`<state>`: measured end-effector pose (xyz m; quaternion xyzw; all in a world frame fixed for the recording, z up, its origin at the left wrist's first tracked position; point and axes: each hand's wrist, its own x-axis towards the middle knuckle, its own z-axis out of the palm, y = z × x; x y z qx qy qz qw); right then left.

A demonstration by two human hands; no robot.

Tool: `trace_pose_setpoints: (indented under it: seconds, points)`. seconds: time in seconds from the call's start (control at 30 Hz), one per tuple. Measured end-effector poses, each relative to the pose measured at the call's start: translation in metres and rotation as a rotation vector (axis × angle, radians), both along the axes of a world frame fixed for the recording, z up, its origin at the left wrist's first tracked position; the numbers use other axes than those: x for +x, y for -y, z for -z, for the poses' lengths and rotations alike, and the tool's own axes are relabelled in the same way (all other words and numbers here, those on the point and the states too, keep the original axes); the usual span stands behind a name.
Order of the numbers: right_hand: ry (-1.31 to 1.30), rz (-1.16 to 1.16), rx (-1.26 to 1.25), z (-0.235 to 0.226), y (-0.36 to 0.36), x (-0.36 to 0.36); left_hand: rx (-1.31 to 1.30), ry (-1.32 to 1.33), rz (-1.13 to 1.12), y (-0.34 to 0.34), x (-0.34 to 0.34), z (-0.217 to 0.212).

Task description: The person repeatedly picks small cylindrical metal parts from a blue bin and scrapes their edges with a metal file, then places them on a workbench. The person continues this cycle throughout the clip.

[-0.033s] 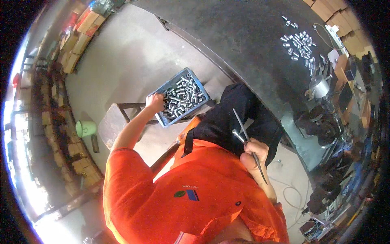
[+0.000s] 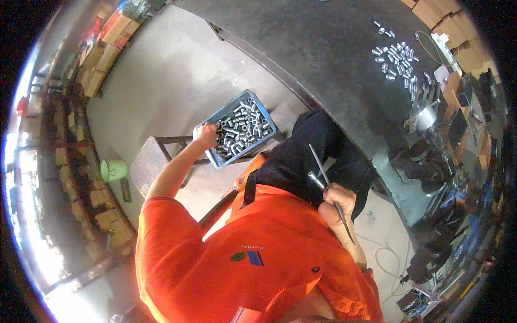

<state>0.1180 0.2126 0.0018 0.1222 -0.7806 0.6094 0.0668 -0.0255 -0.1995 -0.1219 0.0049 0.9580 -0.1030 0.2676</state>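
Note:
My left hand (image 2: 204,135) reaches over the left rim of a blue plastic bin (image 2: 260,102), its fingers curled and closed. The fingertips are hidden, so what they hold cannot be made out. Many small shiny metal fittings (image 2: 235,134) fill the bin, which sits tilted on a low stand. Above my lap, my right hand (image 2: 338,202) is closed around a thin dark metal rod (image 2: 316,156) whose tapered end sticks out below the fist. A shiny metal fitting (image 2: 315,180) pokes out beside the rod from the same grip.
To the right runs a dark workbench (image 2: 312,48) with loose fittings (image 2: 397,59) scattered on it. A metal cylinder (image 2: 423,114) and dark machinery stand further along. At the left are a wooden stool (image 2: 153,164), a pale green bucket (image 2: 114,170) and shelves of boxes. A cable (image 2: 389,258) lies on the floor.

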Motion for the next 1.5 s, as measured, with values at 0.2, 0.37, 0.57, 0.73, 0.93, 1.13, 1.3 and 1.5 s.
trace_pose_setpoints:
  seconds: [0.2, 0.37, 0.57, 0.73, 0.93, 1.13, 1.3, 1.5]
  points:
    - [-0.017, -0.016, 0.035, 0.006, -0.002, 0.001, -0.037, 0.015, 0.162, 0.022, -0.001, 0.015]
    - [-0.033, -0.005, 0.009, 0.005, 0.001, 0.001, -0.061, -0.012, 0.206, 0.008, -0.005, 0.004]
    - [-0.031, -0.021, -0.009, 0.004, 0.000, 0.001, -0.007, 0.002, 0.151, 0.014, 0.000, 0.010]
    - [-0.005, -0.035, -0.030, 0.009, -0.001, 0.004, 0.108, -0.202, 0.027, 0.011, 0.004, 0.026]
    - [0.065, -0.047, -0.054, 0.001, 0.002, 0.003, 0.128, -0.240, -0.094, 0.004, -0.011, 0.020]
    - [0.025, -0.024, -0.055, 0.005, 0.002, 0.002, 1.023, 0.011, -0.365, -0.044, -0.005, -0.047]
    - [0.060, -0.161, -0.059, -0.008, 0.007, -0.011, 1.785, 0.495, -0.666, -0.128, 0.030, -0.091]
    - [0.099, -0.145, -0.009, 0.000, 0.003, -0.014, 2.058, 0.736, -0.844, -0.179, 0.049, -0.099]
